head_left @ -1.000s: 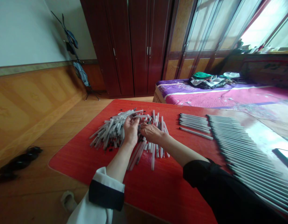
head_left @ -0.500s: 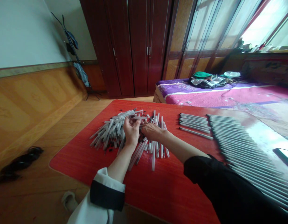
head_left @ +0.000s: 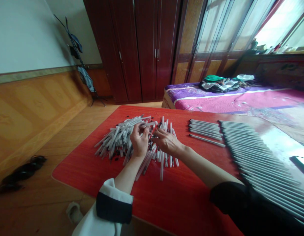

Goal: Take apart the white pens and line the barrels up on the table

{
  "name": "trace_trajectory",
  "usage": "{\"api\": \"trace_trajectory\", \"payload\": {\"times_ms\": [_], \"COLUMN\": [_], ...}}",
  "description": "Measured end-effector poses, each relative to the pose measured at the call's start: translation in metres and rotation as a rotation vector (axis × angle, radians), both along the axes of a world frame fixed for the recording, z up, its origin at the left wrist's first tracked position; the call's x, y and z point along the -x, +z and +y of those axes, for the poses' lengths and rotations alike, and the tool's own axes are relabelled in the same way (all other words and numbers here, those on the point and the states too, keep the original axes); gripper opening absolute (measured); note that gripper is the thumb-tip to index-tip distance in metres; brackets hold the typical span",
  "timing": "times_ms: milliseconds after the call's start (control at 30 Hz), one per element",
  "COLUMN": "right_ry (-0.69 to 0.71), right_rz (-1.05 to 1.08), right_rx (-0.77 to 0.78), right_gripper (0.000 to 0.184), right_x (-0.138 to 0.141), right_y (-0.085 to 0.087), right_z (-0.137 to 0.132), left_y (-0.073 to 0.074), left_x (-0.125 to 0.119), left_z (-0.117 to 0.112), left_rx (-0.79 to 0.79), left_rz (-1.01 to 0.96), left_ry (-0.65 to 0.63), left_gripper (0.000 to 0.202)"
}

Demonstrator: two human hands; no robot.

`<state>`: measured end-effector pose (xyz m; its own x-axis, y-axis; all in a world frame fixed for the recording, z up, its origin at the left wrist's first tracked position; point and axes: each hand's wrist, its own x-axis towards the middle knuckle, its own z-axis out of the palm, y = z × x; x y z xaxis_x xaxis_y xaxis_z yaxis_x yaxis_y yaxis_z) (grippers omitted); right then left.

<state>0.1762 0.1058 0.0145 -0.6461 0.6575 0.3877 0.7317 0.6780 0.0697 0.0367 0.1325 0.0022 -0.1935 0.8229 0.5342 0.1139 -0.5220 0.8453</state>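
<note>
My left hand point(head_left: 139, 141) is closed on a short translucent white pen barrel point(head_left: 149, 124), pinched between thumb and fingers above the table. Just to its right, my right hand point(head_left: 168, 143) reaches down into loose pen parts, its fingers curled together; whatever they grip is too small to make out. A heap of whitish pen barrels point(head_left: 115, 137) with dark tips spreads beside and beyond my left hand. More barrels point(head_left: 162, 167) lie under and around my right hand, mixed with small black pieces.
On the red table point(head_left: 181, 196), a small row of pens point(head_left: 206, 127) lies side by side. Farther right runs a long row of pens point(head_left: 262, 160) with black ends. A dark phone-like object point(head_left: 299, 166) rests at the right edge. A bed point(head_left: 186, 95) stands behind.
My right hand has drawn a little right and down, away from my left hand, opening a gap between them. My left hand keeps the barrel almost in place.
</note>
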Motion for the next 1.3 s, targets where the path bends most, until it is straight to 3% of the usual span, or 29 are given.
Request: {"api": "trace_trajectory", "payload": {"times_ms": [67,167,267,367,433,500,600,733,867,1300], "right_ry": [-0.046,-0.258,-0.339,-0.241,-0.217,-0.213,-0.260,-0.405,-0.544,-0.631], "right_rz": [0.284,0.894,1.447,1.621,1.584,1.499,1.293,1.058,0.809,0.524], "right_rx": [-0.071,-0.053,0.257,0.608,0.709,0.713,0.575,0.310,0.153,0.072], "right_gripper": [0.022,0.016,0.021,0.027,0.029,0.031,0.031,0.033,0.031,0.030], "right_x": [-0.010,-0.023,-0.031,-0.033,-0.033,-0.033,-0.033,-0.037,-0.043,-0.048], "right_y": [-0.002,-0.005,-0.007,-0.010,-0.012,-0.015,-0.021,-0.026,-0.026,-0.023], "right_z": [-0.013,-0.029,-0.038,-0.043,-0.045,-0.045,-0.043,-0.041,-0.043,-0.047], "left_y": [0.000,0.001,0.000,-0.005,-0.008,-0.010,-0.011,-0.013,-0.014,-0.010], "left_x": [0.000,-0.001,-0.004,-0.007,-0.007,-0.007,-0.005,-0.002,-0.001,-0.001], "left_z": [-0.002,-0.005,-0.009,-0.011,-0.011,-0.010,-0.007,-0.002,0.002,-0.002], "left_rx": [-0.062,-0.210,-0.329,-0.394,-0.413,-0.409,-0.380,-0.383,-0.422,-0.409], "left_rz": [0.082,0.258,0.419,0.592,0.690,0.740,0.769,0.793,0.804,0.940], "left_ry": [0.052,0.122,0.111,0.060,0.036,0.029,0.043,0.085,0.148,0.110], "left_gripper": [0.019,0.013,0.011,0.011,0.012,0.013,0.015,0.014,0.012,0.021]}}
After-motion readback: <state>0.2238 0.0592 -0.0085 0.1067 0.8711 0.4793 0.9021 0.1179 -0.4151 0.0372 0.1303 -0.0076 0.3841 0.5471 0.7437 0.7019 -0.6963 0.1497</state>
